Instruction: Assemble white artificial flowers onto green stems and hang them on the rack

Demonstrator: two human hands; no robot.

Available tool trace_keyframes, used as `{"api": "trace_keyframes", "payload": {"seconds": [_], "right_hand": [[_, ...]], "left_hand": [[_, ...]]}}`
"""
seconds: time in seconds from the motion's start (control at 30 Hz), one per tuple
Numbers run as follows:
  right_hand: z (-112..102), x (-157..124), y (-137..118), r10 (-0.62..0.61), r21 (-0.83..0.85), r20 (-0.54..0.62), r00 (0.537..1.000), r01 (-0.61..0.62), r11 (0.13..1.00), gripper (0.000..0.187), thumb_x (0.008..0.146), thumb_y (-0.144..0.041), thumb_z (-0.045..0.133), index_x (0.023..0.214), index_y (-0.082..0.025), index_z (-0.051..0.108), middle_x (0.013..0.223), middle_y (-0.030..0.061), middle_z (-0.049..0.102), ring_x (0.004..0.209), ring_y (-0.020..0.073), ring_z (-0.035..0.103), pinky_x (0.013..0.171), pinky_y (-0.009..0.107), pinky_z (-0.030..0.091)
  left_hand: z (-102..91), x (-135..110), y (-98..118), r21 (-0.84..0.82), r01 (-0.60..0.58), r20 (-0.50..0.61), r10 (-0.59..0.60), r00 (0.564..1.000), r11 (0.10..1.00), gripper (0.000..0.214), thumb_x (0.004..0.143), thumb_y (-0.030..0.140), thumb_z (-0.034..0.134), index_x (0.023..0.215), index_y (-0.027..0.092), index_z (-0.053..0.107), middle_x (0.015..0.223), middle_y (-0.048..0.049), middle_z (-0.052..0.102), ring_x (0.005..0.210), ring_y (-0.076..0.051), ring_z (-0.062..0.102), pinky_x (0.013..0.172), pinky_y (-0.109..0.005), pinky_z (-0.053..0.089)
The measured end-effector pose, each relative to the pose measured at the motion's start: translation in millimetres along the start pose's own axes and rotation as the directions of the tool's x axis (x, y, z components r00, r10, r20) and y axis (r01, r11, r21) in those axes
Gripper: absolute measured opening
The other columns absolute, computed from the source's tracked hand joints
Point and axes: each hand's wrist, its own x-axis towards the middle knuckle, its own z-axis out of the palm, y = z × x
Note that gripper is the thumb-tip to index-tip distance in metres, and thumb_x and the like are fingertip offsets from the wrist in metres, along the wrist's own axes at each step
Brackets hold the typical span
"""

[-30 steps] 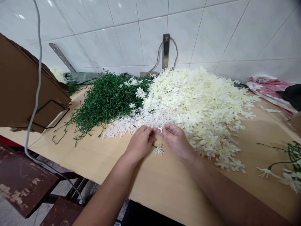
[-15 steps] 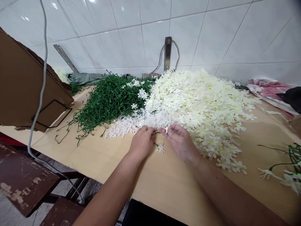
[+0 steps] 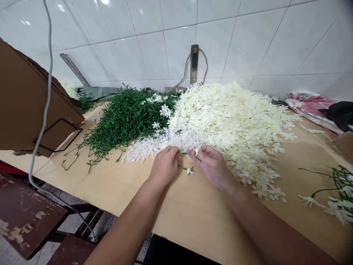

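My left hand (image 3: 167, 163) is closed around a thin green flower stem (image 3: 183, 167), whose lower branch ends in a small white bloom (image 3: 189, 171) just above the table. In a pinch, my right hand (image 3: 212, 163) holds a small white artificial flower (image 3: 196, 151) at the tip of another green branch. Behind both hands lies a strip of white thread-like stamens (image 3: 165, 141). A large heap of cream-white artificial petals (image 3: 228, 114) spreads behind and beside my right hand. To the back left is a tangled pile of green plastic stems (image 3: 124, 117).
Several stems with white flowers (image 3: 338, 193) lie at the right edge of the wooden table (image 3: 116, 187). A cardboard box (image 3: 33, 99) stands at left, with a grey cable (image 3: 45, 121) hanging before it. A pink-and-white cloth (image 3: 309, 103) lies back right. Brown stools (image 3: 27, 217) stand below left.
The small bloom below my left hand has turned and shifted slightly upward. My hands stay close together, and the whole view has moved a little.
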Motion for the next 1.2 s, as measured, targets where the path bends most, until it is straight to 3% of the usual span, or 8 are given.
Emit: {"api": "trace_keyframes", "payload": {"seconds": [0.13, 0.23, 0.4, 0.53, 0.7, 1.0, 1.2], "right_hand": [[-4.8, 0.8, 1.9, -0.014, -0.056, 0.013, 1.0, 0.015, 0.998, 0.02, 0.057, -0.029, 0.075, 0.062, -0.02, 0.058, 0.063, -0.0026, 0.065, 0.076, 0.017, 0.063, 0.078, 0.034, 0.047], [-9.0, 1.7, 4.8, -0.029, -0.128, -0.008, 1.0, 0.028, 0.991, 0.021, 0.059, -0.032, 0.074, 0.063, -0.019, 0.057, 0.062, -0.0018, 0.063, 0.07, 0.0161, 0.062, 0.07, 0.031, 0.048], [-11.6, 0.7, 7.2, -0.027, -0.303, -0.011, 1.0, 0.023, 0.953, 0.021, 0.065, -0.036, 0.068, 0.066, -0.019, 0.057, 0.063, -0.0017, 0.061, 0.062, 0.0133, 0.058, 0.063, 0.028, 0.045], [-10.0, -1.2, 5.3, -0.036, -0.437, -0.012, 0.999, 0.027, 0.899, 0.024, 0.065, -0.038, 0.067, 0.064, -0.017, 0.055, 0.062, -0.001, 0.06, 0.058, 0.0118, 0.054, 0.057, 0.025, 0.041], [-7.9, -2.3, 3.4, -0.019, -0.437, -0.01, 1.0, 0.013, 0.899, 0.025, 0.065, -0.04, 0.066, 0.063, -0.017, 0.054, 0.059, -0.0017, 0.058, 0.055, 0.0101, 0.05, 0.054, 0.024, 0.038], [-11.0, -4.2, 3.6, 0.044, -0.275, 0.069, 0.997, -0.023, 0.961, 0.021, 0.066, -0.037, 0.067, 0.063, -0.019, 0.057, 0.064, -0.0016, 0.059, 0.059, 0.011, 0.053, 0.06, 0.026, 0.042], [-12.6, -4.3, 5.2, 0.032, -0.303, 0.084, 0.996, -0.006, 0.953, 0.019, 0.069, -0.035, 0.065, 0.063, -0.019, 0.057, 0.063, -0.0019, 0.057, 0.065, 0.0125, 0.054, 0.063, 0.027, 0.042]], "left_hand": [[4.0, 1.3, -3.9, -0.219, 0.04, -0.017, -0.045, 0.999, 0.975, 0.02, 0.081, 0.017, 0.041, 0.088, 0.019, 0.059, 0.086, -0.0042, 0.06, 0.075, -0.015, 0.053, 0.066, -0.026, 0.039], [6.1, 2.6, -5.6, -0.389, 0.1, 0.01, -0.105, 0.994, 0.916, 0.016, 0.08, 0.022, 0.045, 0.081, 0.018, 0.06, 0.078, -0.0029, 0.059, 0.072, -0.014, 0.052, 0.065, -0.025, 0.039], [5.9, 2.2, -2.0, -0.653, 0.201, 0.152, -0.134, 0.979, 0.73, 0.016, 0.078, 0.029, 0.049, 0.074, 0.016, 0.058, 0.064, 0.0009, 0.053, 0.061, -0.011, 0.047, 0.06, -0.023, 0.036], [3.1, 1.1, 3.9, -0.776, 0.246, 0.225, -0.109, 0.968, 0.582, 0.019, 0.077, 0.033, 0.052, 0.071, 0.015, 0.055, 0.066, 0.0009, 0.054, 0.063, -0.01, 0.048, 0.062, -0.023, 0.037], [-0.5, 0.2, 9.5, -0.832, 0.314, 0.287, -0.129, 0.949, 0.458, 0.022, 0.072, 0.036, 0.057, 0.068, 0.015, 0.054, 0.068, -0.0003, 0.055, 0.065, -0.011, 0.05, 0.064, -0.023, 0.037], [-0.2, -0.4, 10.7, -0.853, 0.331, 0.318, -0.102, 0.943, 0.403, 0.029, 0.073, 0.043, 0.056, 0.066, 0.016, 0.05, 0.068, 0.0002, 0.054, 0.067, -0.011, 0.05, 0.067, -0.024, 0.038], [-1.5, -1.0, 12.4, -0.849, 0.335, 0.333, -0.08, 0.94, 0.409, 0.029, 0.075, 0.043, 0.054, 0.066, 0.015, 0.051, 0.067, 0.001, 0.05, 0.065, -0.01, 0.046, 0.065, -0.023, 0.036]]}}
